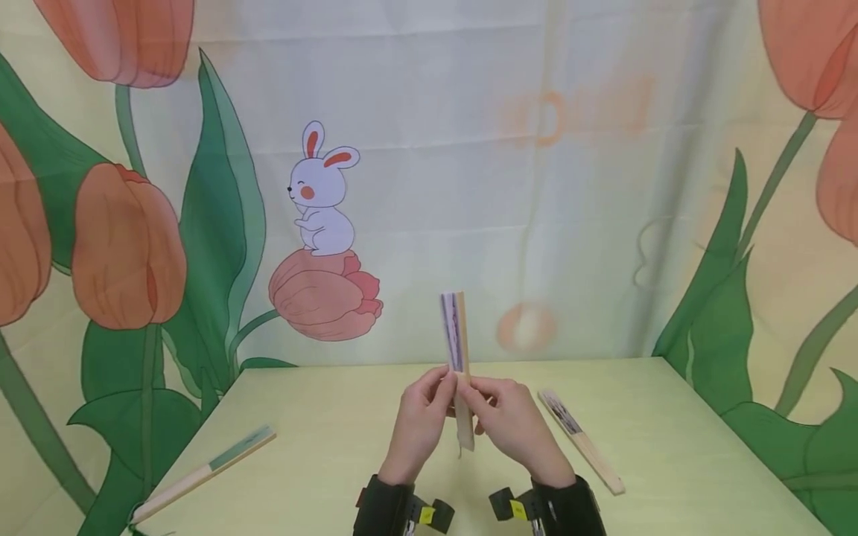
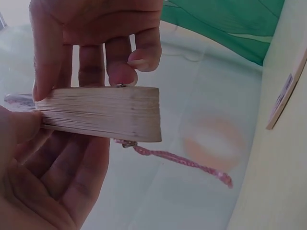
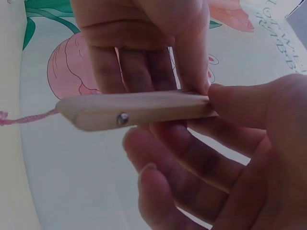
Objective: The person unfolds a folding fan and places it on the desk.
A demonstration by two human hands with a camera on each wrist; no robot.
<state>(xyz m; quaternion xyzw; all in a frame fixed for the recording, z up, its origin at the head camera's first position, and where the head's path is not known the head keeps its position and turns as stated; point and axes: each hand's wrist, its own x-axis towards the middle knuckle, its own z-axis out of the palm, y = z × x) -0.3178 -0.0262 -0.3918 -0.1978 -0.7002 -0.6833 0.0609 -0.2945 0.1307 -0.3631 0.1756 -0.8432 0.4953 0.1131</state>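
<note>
Left-hand grip (image 1: 421, 417) and right-hand grip (image 1: 515, 426) are pinching a folded purple fan (image 1: 457, 346) above the table (image 1: 322, 454), a green fan (image 1: 206, 472) lying left, a dark-patterned fan (image 1: 582, 442) right

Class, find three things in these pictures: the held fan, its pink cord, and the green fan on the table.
Held fan (image 2: 100, 114): left wrist view, on the edges of its stacked ribs.
Pink cord (image 2: 182, 159): left wrist view, midway along it.
Green fan (image 1: 204, 474): head view, about midway along its length.
</note>
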